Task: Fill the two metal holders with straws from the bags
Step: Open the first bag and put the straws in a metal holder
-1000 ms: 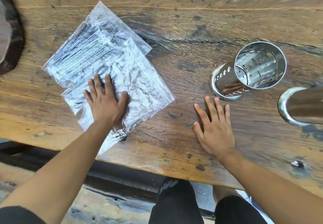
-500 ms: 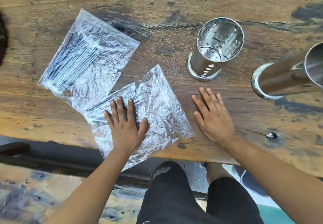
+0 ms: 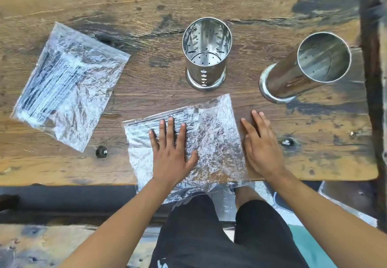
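Straws, dark and thin, show through the near bag (image 3: 184, 140), which lies at 6 o'clock on the surface (image 3: 146, 0) with its lower edge hanging off the front. A second ago it lay stacked on the far bag (image 3: 67, 83) at 9 o'clock; it has since been slid right and toward the person, so the two bags now sit well apart and the near one is straight below the first holder (image 3: 206, 54) at 12 o'clock. That likely sets up opening it, though no straw is out yet and both holders look empty.

The left hand (image 3: 170, 154) rests flat on the near bag, fingers (image 3: 170, 129) straight and spread over the straws, pressing and gripping nothing. The right hand (image 3: 261, 148) lies flat on the wood just beside the bag's right edge, fingers relaxed, holding nothing. The second holder (image 3: 305, 67) stands at 2 o'clock, clear of both hands. A bolt head (image 3: 101, 151) sits between the bags.
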Tool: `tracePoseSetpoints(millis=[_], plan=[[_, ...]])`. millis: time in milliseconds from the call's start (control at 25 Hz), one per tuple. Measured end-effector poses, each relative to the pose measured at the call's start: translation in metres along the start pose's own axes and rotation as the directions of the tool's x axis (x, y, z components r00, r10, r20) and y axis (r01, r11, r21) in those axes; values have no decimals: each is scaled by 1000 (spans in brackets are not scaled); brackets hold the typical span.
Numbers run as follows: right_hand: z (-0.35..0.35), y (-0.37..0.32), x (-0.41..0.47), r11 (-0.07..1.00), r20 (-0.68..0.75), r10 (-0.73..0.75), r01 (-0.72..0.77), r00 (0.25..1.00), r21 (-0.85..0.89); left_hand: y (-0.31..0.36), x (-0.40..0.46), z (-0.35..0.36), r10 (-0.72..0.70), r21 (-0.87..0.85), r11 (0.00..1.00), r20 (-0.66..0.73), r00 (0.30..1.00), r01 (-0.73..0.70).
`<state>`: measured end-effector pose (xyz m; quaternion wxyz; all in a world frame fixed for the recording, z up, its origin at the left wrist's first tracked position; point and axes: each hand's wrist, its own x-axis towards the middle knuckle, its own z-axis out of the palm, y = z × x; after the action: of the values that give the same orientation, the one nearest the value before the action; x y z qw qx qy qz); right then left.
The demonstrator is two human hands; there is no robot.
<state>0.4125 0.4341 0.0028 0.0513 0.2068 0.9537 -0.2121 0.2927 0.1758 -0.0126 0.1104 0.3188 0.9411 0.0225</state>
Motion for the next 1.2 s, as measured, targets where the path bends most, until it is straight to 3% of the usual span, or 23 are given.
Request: tracePoseSetpoints(millis=[240,360,480,640,840,1200], plan=[[-11,10,-2,959,-179,183,-135,967,251,31,20,0,68,8,998,15,998,-68],[-23,5,-2,952,-263,228,-157,938,264,37,23,0,87,20,996,-5,996,-87],[-26,-13,-3,959,-146,212,-177,966,223,40,23,-3,121,23,993,-72,990,-120],[-26,-28,6,912,29,351,-348,936,216,41,28,-7,137,3,990,-78,987,-138],[-23,-27,14,884,74,405,-410,912,223,42,37,-3,97,13,995,64,993,-98],[-25,-17,18,888,106,381,-396,918,234,37,37,11,112,6,994,-23,993,-112]])
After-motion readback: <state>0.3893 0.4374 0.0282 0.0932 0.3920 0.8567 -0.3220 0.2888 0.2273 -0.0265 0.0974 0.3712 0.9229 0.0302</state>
